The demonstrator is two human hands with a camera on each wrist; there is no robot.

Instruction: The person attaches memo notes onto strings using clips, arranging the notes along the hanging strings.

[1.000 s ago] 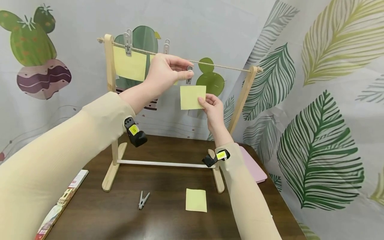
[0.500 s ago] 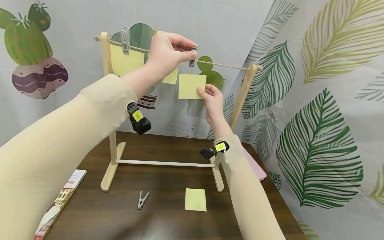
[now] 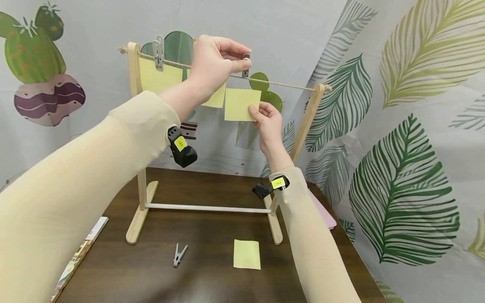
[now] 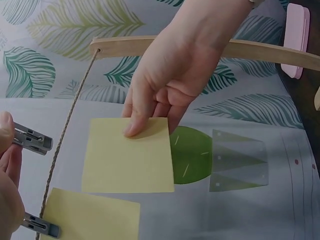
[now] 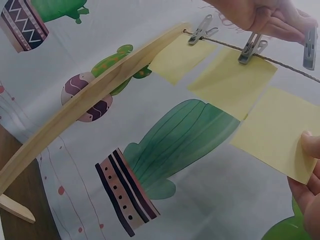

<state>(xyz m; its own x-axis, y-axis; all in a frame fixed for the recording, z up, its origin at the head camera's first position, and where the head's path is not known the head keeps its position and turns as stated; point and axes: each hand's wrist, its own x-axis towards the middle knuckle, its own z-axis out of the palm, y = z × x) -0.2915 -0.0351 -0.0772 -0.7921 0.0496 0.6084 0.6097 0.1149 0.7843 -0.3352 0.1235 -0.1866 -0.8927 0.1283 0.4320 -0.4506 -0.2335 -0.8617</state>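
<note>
My left hand [image 3: 216,61] pinches a grey clothespin [image 4: 34,139] by its handle end, just above the rope [image 3: 286,84]. In the left wrist view the clothespin's tip stands close to the rope, slightly apart from it. Below the rope, my right hand [image 3: 270,122] holds a yellow square of paper [image 3: 238,105] by its right edge, between thumb and fingers. Two more yellow papers hang from the rope to the left, the first paper [image 3: 159,78] under a clothespin [image 3: 158,52], the second paper [image 5: 235,80] under another clothespin [image 5: 250,48]. My left forearm partly hides the second in the head view.
The rope runs between two wooden posts [image 3: 307,122], joined low down by a white rod [image 3: 208,208]. On the brown table [image 3: 212,282] lie a loose clothespin [image 3: 179,255] and a yellow paper [image 3: 247,254]. A pink item [image 3: 323,212] sits behind my right arm, a printed book-like item [image 3: 81,256] at left.
Both hands have risen, the left with its clothespin to above the rope, the right with the paper up closer beneath the rope. The items on the table stay put.
</note>
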